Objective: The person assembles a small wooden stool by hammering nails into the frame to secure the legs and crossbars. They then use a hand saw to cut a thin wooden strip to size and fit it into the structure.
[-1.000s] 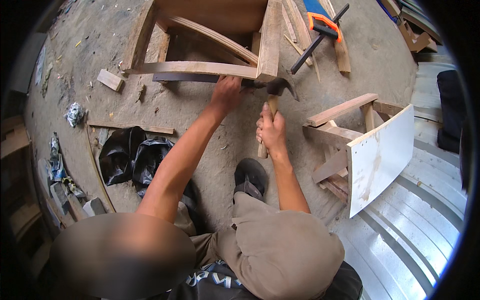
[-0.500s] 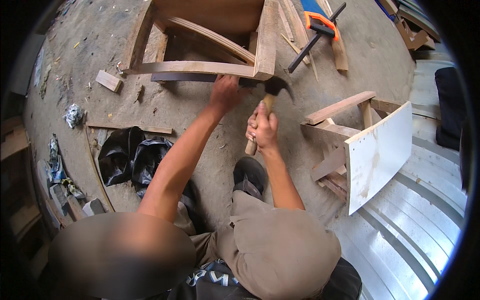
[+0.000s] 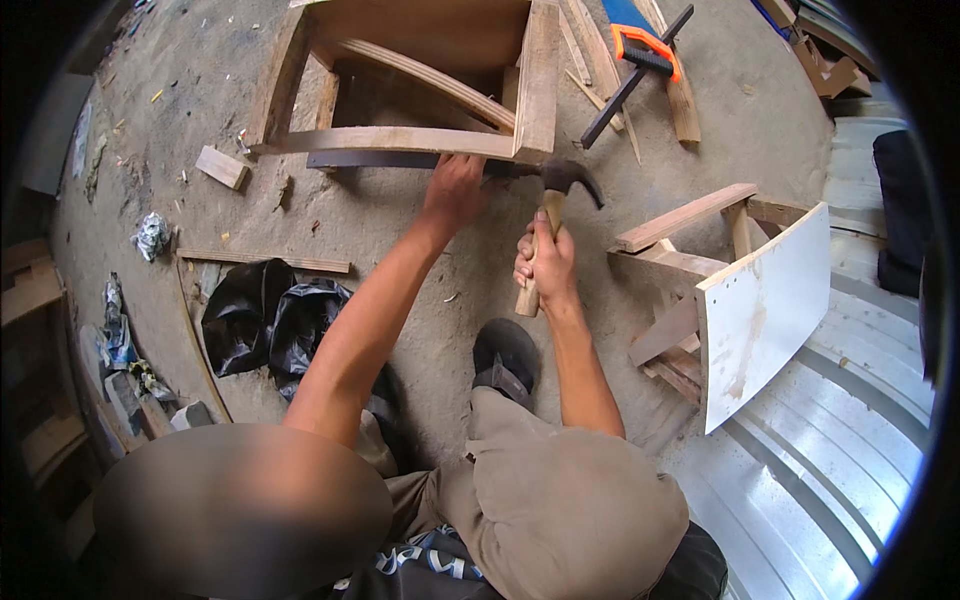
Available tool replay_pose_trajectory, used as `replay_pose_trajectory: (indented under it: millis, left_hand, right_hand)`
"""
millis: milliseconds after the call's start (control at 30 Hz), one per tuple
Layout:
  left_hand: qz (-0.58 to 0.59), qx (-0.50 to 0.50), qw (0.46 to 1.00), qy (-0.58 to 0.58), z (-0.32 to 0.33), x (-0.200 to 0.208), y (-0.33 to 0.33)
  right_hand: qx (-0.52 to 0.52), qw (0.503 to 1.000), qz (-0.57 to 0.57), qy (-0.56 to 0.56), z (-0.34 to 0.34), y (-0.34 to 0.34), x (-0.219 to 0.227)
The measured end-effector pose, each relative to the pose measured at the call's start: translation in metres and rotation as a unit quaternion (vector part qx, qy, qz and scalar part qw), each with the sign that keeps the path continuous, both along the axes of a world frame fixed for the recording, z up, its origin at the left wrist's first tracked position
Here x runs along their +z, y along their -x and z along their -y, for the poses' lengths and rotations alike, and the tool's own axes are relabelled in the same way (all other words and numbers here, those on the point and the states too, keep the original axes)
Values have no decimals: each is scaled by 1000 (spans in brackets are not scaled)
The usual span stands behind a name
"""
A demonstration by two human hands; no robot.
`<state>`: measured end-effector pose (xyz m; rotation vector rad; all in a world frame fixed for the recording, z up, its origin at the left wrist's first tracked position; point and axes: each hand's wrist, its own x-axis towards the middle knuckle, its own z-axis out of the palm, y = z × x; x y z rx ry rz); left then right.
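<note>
My right hand (image 3: 547, 262) is wrapped round the wooden handle of a claw hammer (image 3: 569, 178). The hammer's dark head is up, beside the near right corner of a wooden frame (image 3: 400, 141). My left hand (image 3: 458, 188) grips the frame's near side with curled fingers, and its fingertips are partly hidden. Along that side, under the pale rail, runs a dark strip (image 3: 375, 159). A slanted slat (image 3: 430, 78) crosses the frame's opening.
A small wooden stool-like piece with a white panel (image 3: 765, 310) lies on its side at the right, by corrugated metal sheets (image 3: 850, 420). An orange-handled saw (image 3: 648, 50) rests on planks at the back. Black plastic bags (image 3: 245, 315), a wood block (image 3: 221, 167) and scraps lie left.
My right hand and the hammer have shifted right and slightly nearer, away from the frame's corner. My left hand stays at the frame's near side.
</note>
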<state>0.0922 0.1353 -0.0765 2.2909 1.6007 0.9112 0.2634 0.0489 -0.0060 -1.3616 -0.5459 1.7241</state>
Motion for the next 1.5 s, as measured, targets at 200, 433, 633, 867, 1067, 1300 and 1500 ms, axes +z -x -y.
replay_pose_trajectory:
  millis: [200, 433, 633, 867, 1067, 1300, 1500]
  left_hand:
    - [38, -62, 989, 125, -10, 19, 14]
    - [-14, -50, 993, 107, -15, 28, 31]
    - [-36, -77, 996, 36, -17, 18, 28]
    - [-110, -75, 991, 22, -22, 9, 35]
    - [-121, -70, 990, 10, -22, 11, 34]
    - [-104, -54, 993, -15, -23, 6, 33]
    - [-111, -67, 991, -37, -26, 6, 32]
  right_hand:
    - [27, 980, 138, -139, 20, -7, 5]
    - [66, 937, 306, -158, 35, -7, -14]
    - [37, 880, 430, -198, 32, -10, -10]
    - [61, 948, 271, -156, 52, -7, -8]
    - [47, 963, 210, -165, 49, 9, -7]
    - [13, 983, 123, -132, 20, 23, 14]
    - [-3, 980, 108, -164, 24, 32, 11]
